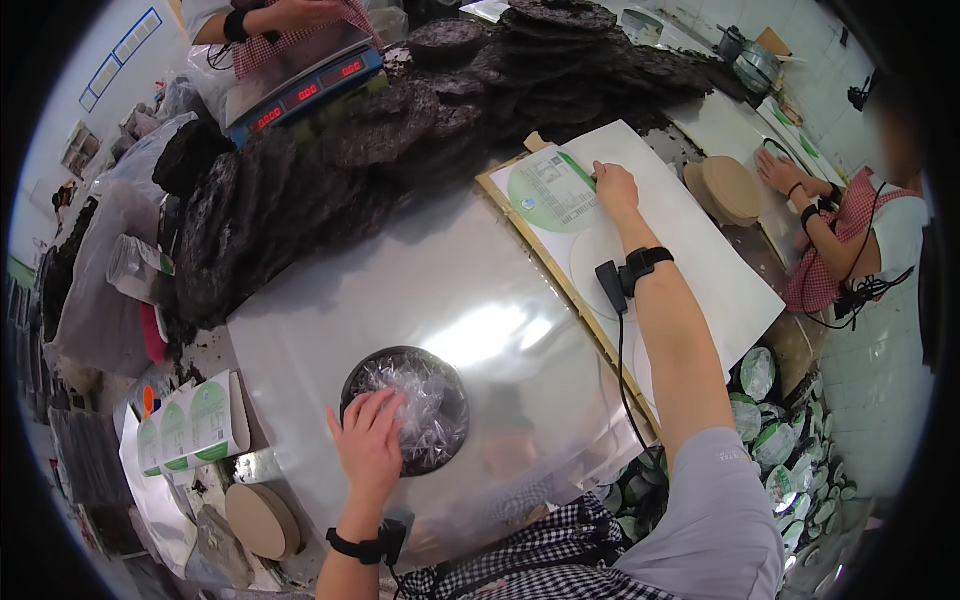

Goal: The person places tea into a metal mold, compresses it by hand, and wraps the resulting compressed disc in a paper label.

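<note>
My left hand (368,440) rests with spread fingers on crumpled clear plastic film (410,385). The film is gathered on top of a dark round cake (452,430), which lies on the shiny metal work surface (400,290). Further off to the right, my right hand (615,190) is closed, thumb and fingers pinching the right edge of a round green-and-white label (550,190). That label sits on a white label sheet (690,260), which has a pale circle below it, partly behind my forearm.
Dark rough discs (400,130) are heaped along the far side, beside a scale (305,95). Cardboard discs (262,520) lie at lower left, near more labels (195,425). Many wrapped, labelled cakes (790,450) are piled at lower right. Co-workers (850,230) stand at right and far left.
</note>
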Demonstrator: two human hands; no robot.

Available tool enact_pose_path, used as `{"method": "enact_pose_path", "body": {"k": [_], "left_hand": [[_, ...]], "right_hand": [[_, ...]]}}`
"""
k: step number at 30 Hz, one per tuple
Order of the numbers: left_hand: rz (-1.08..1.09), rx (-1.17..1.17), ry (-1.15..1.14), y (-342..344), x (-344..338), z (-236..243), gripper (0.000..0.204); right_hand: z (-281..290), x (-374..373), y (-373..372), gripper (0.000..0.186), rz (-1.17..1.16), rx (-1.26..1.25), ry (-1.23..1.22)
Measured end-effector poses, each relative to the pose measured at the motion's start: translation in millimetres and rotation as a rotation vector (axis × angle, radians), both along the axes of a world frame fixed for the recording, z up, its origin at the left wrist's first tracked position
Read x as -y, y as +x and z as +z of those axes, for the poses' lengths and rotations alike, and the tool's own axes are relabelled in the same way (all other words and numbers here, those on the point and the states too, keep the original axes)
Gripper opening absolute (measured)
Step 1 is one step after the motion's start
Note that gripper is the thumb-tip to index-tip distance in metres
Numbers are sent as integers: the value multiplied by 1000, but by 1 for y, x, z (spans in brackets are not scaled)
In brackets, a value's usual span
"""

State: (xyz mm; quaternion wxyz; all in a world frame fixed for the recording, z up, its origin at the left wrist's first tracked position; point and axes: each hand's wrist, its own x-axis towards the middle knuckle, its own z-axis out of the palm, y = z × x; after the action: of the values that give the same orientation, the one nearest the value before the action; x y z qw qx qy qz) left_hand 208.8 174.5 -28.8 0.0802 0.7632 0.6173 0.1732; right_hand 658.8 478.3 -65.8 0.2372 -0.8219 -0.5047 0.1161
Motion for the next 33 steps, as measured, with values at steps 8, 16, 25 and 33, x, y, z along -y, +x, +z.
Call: {"method": "enact_pose_path", "body": {"k": [8, 16, 25, 33], "left_hand": [[5, 4, -1, -3, 1, 4, 36], [-1, 29, 36, -6, 3, -2, 36], [6, 48, 54, -6, 4, -6, 34], [13, 54, 18, -4, 3, -2, 32]], "right_hand": [[-3, 54, -111, 68, 428, 443, 30], [35, 57, -117, 22, 661, 622, -139], [47, 77, -146, 14, 596, 543, -1], [52, 26, -52, 34, 32, 296, 149]]}}
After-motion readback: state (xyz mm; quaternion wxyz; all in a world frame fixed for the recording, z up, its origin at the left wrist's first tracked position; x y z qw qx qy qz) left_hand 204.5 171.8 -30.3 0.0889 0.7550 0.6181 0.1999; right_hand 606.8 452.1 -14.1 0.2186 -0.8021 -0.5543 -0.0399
